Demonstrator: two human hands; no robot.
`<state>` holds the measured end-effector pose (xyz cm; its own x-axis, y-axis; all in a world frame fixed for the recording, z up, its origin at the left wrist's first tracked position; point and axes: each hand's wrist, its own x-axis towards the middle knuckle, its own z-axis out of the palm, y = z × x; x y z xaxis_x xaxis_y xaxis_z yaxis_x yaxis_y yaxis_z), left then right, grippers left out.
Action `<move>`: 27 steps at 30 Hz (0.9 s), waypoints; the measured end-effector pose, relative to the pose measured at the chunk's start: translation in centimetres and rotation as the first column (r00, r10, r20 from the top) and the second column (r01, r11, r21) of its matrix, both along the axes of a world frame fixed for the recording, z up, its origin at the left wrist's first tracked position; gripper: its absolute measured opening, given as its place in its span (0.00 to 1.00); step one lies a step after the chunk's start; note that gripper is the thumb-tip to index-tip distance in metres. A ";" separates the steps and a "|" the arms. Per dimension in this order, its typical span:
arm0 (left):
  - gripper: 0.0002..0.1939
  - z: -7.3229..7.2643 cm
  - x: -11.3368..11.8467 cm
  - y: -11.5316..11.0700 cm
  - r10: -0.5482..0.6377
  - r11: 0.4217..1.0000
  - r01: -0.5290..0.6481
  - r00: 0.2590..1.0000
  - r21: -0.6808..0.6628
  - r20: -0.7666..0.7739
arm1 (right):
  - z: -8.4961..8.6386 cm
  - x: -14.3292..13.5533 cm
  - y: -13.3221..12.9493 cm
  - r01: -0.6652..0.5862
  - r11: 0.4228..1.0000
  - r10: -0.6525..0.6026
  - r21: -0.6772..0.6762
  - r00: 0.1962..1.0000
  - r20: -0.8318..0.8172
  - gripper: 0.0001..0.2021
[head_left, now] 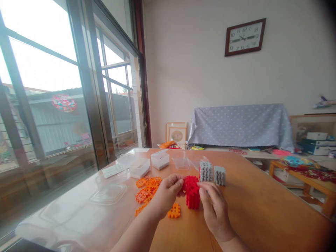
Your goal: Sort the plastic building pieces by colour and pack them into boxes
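Note:
My left hand [172, 187] is closed, pinching a red lattice building block [190, 182] by its left side. The fingertips of my right hand [214, 208] close on the same block's right edge. Directly below it stands a red stack of blocks [193, 202], its top partly hidden by the held one; whether the two touch I cannot tell. A single orange lattice block [174, 211] lies flat beside the stack. Loose orange blocks [143, 194] are heaped left of my left hand, partly covered by it. Behind my right hand, two grey block stacks [206, 171] [219, 175] stand upright.
White translucent boxes [139, 169] [160, 160] and clear containers [181, 161] stand toward the table's far side. A clear lid [108, 193] lies at left on a transparent sheet over the wooden table [252, 210]. Windows line the left; a low wooden bench [312, 182] stands right.

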<state>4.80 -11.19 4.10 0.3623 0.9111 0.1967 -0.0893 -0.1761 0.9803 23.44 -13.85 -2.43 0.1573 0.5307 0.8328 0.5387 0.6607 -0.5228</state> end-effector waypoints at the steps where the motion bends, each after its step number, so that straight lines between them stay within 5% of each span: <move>1: 0.18 0.0 0.5 0.0 -0.013 1.000 0.013 1.000 0.015 -0.014 | 0.1 0.0 -0.1 -0.020 1.000 0.020 -0.012 1.000 -0.008 0.09; 7: 0.17 0.2 2.0 -0.2 -0.005 0.980 0.014 0.999 0.197 -0.048 | 0.2 0.0 -0.3 -0.059 0.993 0.044 -0.102 0.989 -0.140 0.14; 13: 0.24 -0.1 2.0 -1.1 0.263 0.842 -0.056 0.911 0.537 -0.318 | 0.5 -0.1 -0.4 -0.072 0.982 0.023 -0.176 0.963 -0.267 0.17; 19: 0.22 0.9 1.5 -0.6 0.282 0.836 -0.060 0.900 0.545 -0.333 | 0.8 -0.1 -0.5 -0.114 0.973 0.042 -0.198 0.941 -0.337 0.17; 27: 0.21 2.5 -0.3 2.8 0.336 0.825 -0.074 0.861 0.561 -0.381 | 1.5 -0.1 -0.2 -0.024 0.974 -0.079 -0.224 0.894 -0.440 0.21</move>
<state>4.49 -8.42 6.63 0.3438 0.7835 0.5176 0.4287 -0.6213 0.6559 23.33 -14.03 -0.92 0.4998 0.6804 0.5360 0.2321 0.4910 -0.8397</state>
